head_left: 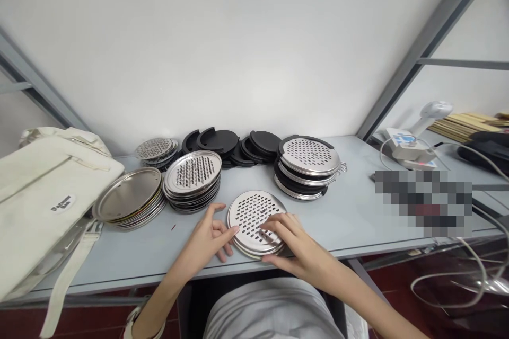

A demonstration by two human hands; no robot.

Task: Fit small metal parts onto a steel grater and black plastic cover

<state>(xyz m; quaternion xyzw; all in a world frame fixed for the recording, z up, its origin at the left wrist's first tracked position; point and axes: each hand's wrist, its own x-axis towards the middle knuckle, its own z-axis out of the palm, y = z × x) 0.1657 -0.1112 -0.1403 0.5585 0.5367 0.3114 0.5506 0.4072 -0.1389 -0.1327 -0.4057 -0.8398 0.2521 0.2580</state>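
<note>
A round steel grater disc with slotted holes (250, 213) lies on top of one or two more discs near the front edge of the grey table (358, 212). My left hand (210, 237) touches the stack's left rim with its fingertips. My right hand (293, 239) rests on the disc's right side, fingers spread over the slots and thumb at the front rim. Neither hand lifts anything.
Behind stand a stack of plain steel plates (129, 200), a stack of perforated discs (193, 176), a smaller disc pile (156, 150), black plastic rings (230, 144), and a stack of discs fitted in black rings (308, 165). A cream bag (43, 190) lies left; a scanner (413, 140) and cables lie right.
</note>
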